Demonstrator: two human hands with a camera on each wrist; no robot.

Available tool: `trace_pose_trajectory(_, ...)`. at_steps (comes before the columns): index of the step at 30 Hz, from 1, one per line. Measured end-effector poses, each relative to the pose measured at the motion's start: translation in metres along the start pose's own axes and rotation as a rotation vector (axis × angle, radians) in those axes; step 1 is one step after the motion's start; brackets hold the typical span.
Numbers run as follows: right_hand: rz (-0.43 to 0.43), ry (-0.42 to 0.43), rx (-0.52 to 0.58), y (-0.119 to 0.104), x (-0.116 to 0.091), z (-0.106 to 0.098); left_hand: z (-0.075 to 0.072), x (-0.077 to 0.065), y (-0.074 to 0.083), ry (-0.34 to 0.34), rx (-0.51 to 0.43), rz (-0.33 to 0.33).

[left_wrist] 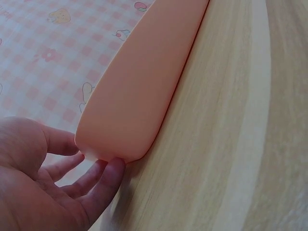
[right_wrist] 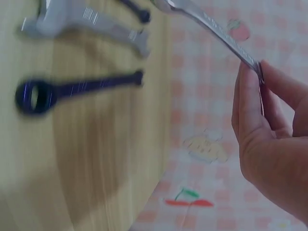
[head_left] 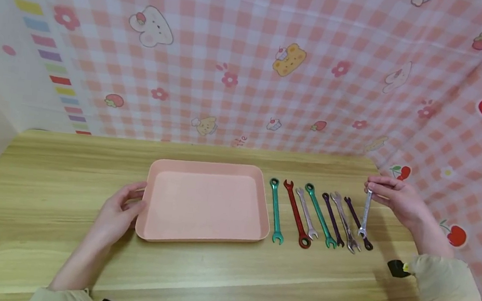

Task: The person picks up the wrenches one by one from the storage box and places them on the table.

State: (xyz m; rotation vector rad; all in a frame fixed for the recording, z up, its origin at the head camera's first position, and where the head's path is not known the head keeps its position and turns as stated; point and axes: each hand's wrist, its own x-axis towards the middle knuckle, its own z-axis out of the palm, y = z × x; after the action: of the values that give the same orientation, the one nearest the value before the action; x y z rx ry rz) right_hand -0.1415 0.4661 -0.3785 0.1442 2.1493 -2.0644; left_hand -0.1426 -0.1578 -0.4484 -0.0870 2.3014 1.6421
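My right hand (head_left: 397, 197) pinches a small silver combination wrench (head_left: 366, 211) by its upper end between thumb and fingers. The wrench hangs down, its open jaw end overlapping a dark purple wrench (head_left: 358, 222) in the head view. In the right wrist view the held wrench (right_wrist: 216, 29) slants away from the fingertips, which hide its near end. My left hand (head_left: 119, 211) touches the left side of a shallow pink tray (head_left: 209, 168). From the left wrist, the relaxed fingers (left_wrist: 108, 180) meet the outside of the tray's rounded end (left_wrist: 134, 82).
Right of the tray lies a row of wrenches: green (head_left: 276, 209), red (head_left: 296, 209), silver (head_left: 306, 212), green (head_left: 319, 214), purple (head_left: 333, 217) and silver (head_left: 345, 218). A pink checked cloth (head_left: 249, 64) hangs behind the wooden table (head_left: 228, 285) and along its right side.
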Motion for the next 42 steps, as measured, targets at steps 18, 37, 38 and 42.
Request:
trace_pose_trajectory(18, 0.289, -0.093, -0.574, 0.026, 0.028, -0.035, 0.0, -0.001, -0.001, -0.01, -0.025, 0.004)
trace_pose_trajectory(37, 0.116, 0.097, -0.875, 0.039, 0.026, -0.008, -0.001, -0.002, 0.0, -0.008, -0.029, -0.004)
trace_pose_trajectory(38, 0.098, 0.103, -0.894, 0.039, 0.025, -0.007, -0.001, -0.002, 0.0, -0.007, -0.03, -0.004)
trace_pose_trajectory(42, 0.032, 0.133, -0.967, 0.041, 0.025, -0.002, -0.001, -0.002, 0.001, -0.006, -0.029, -0.001)
